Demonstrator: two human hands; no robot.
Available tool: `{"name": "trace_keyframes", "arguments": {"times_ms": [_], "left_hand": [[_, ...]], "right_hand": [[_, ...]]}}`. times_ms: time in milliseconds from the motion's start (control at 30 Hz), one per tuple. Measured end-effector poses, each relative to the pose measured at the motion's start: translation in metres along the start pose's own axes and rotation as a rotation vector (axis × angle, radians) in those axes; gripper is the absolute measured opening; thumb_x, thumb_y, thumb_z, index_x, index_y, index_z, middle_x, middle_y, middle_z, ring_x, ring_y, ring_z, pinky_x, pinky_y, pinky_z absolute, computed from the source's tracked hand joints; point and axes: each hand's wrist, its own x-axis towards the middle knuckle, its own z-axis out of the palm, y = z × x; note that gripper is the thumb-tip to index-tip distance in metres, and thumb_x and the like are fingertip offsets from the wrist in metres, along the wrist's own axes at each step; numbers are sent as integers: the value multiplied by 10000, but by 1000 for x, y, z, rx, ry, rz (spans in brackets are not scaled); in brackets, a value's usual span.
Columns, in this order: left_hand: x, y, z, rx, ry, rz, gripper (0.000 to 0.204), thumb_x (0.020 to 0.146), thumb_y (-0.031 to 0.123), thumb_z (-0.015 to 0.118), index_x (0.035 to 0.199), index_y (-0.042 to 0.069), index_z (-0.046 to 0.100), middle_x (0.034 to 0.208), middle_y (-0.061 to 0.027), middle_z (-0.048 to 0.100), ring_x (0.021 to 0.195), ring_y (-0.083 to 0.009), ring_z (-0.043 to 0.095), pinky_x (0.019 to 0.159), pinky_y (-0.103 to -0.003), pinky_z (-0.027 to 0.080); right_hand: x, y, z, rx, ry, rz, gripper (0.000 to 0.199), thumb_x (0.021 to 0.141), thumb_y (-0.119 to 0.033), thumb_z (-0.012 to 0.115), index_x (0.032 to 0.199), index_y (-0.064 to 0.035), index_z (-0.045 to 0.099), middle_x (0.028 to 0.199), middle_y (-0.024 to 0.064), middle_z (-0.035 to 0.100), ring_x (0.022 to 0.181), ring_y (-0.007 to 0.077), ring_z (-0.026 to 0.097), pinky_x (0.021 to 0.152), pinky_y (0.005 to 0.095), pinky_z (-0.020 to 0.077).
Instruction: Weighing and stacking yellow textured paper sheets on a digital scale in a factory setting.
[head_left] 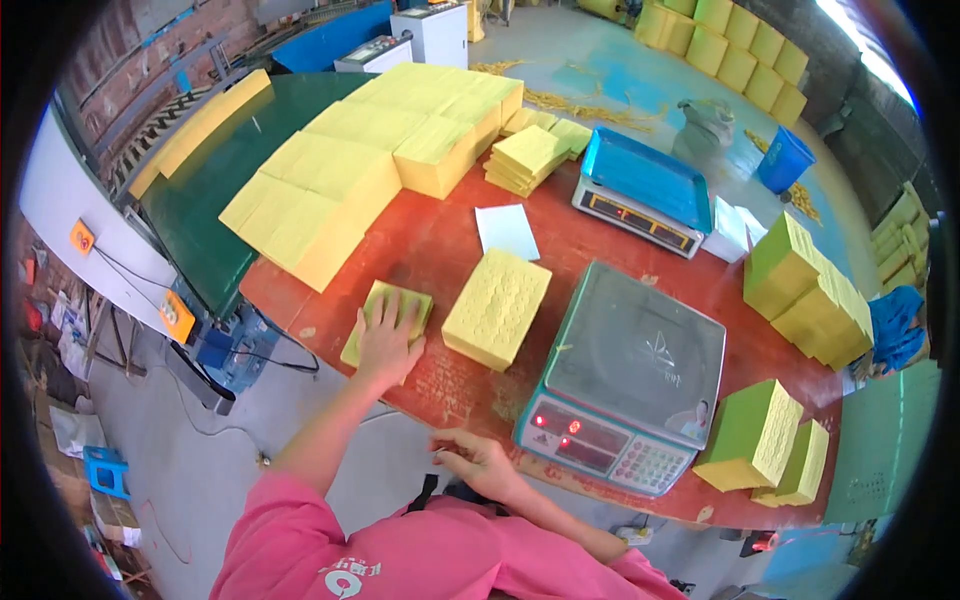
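Two blue containers stand beyond the person's hands: a shallow, smooth-floored tray [645, 178] on top of the rear scale [640, 222], and a bucket [786, 160] on the floor, its contents too far off to make out. Under the left hand [388, 340] lies a yellow stack [425, 306], near the close edge of the scuffed red surface [455, 392]; that grip is released, fingers spread across the top. The right hand [478, 466] is at the same edge, fingers loosely bent; whether its grip encloses anything, one cannot tell. Just right of the stack sits a thick yellow block [497, 308] with a bumpy, patterned top. A white sheet [507, 231] lies flat behind it. Smooth-sided yellow slabs [330, 170] bank up at the far left. The near scale [635, 340], with its dark flat platform, stands between the block and the rough-edged yellow bundles [755, 438] on the right.
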Motion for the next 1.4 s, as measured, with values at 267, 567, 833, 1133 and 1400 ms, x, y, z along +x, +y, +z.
{"name": "trace_keyframes", "arguments": {"times_ms": [267, 567, 833, 1133, 1400], "left_hand": [[19, -51, -35, -232, -250, 104, 660, 856, 433, 620, 1405, 97, 476, 1459, -206, 431, 1340, -395, 407, 1067, -614, 312], [386, -131, -29, -194, 260, 498, 504, 923, 177, 566, 1378, -12, 464, 1415, -222, 476, 1331, -371, 425, 1112, -451, 331], [493, -99, 48, -153, 49, 500, 506, 967, 289, 503, 1374, -8, 463, 1444, -214, 433, 1303, -383, 434, 1071, -467, 348], [493, -112, 62, -198, 316, 662, 347, 888, 303, 551, 974, -13, 664, 1006, -250, 616, 997, -423, 567, 909, -507, 447], [463, -76, 31, -121, 131, 616, 544, 897, 504, 540, 1141, 30, 645, 1172, -168, 598, 1150, -339, 538, 990, -461, 418]], "right_hand": [[106, 11, 42, -296, 50, -245, 316, 877, -111, 643, 1176, -25, 589, 997, 151, 680, 843, 246, 688, 748, 352, 550], [251, -18, 104, -1025, 523, -739, 335, 806, -195, 552, 1075, 2, 588, 1232, 182, 531, 1277, 352, 440, 1083, 516, 335], [269, 20, 115, -1248, 477, -532, 371, 761, -362, 638, 989, -70, 624, 1144, 129, 588, 1244, 335, 457, 1071, 537, 311], [244, 40, 112, -1163, 125, -460, 314, 837, -238, 515, 1057, -20, 565, 1277, 153, 523, 1317, 318, 423, 1151, 505, 256], [162, -8, 90, -1113, 12, -348, 362, 873, -205, 498, 1159, -9, 600, 1298, 147, 563, 1301, 267, 473, 1137, 457, 308]]}}
